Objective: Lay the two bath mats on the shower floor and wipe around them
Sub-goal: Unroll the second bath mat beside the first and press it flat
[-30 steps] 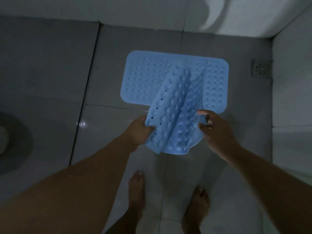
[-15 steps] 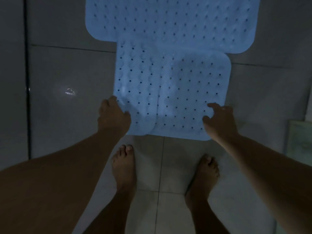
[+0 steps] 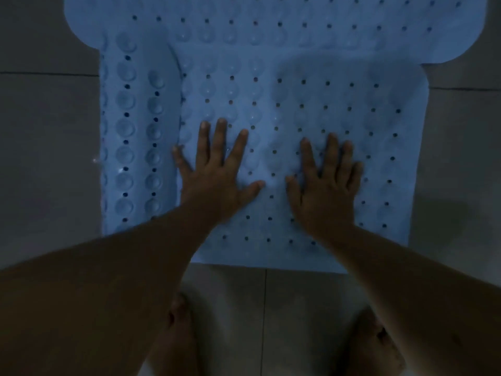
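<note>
Two light blue perforated bath mats lie on the grey tiled shower floor [image 3: 48,158]. The far mat [image 3: 271,20] runs crosswise along the top of the view. The near mat [image 3: 352,118] lies lengthwise towards me and overlaps the far one. A strip along its left side [image 3: 135,131] shows round suction cups. My left hand [image 3: 217,169] presses flat on the near mat with fingers spread. My right hand [image 3: 325,180] presses flat beside it, fingers straight.
My bare feet [image 3: 179,335] stand on the tiles just below the near mat's front edge, partly hidden by my forearms. Tile joints [image 3: 265,308] cross the floor. The light is dim.
The near mat hung crumpled from both hands, then came down flat on the floor. Both hands left its front corners and now press on its middle. My head has dropped closer.
</note>
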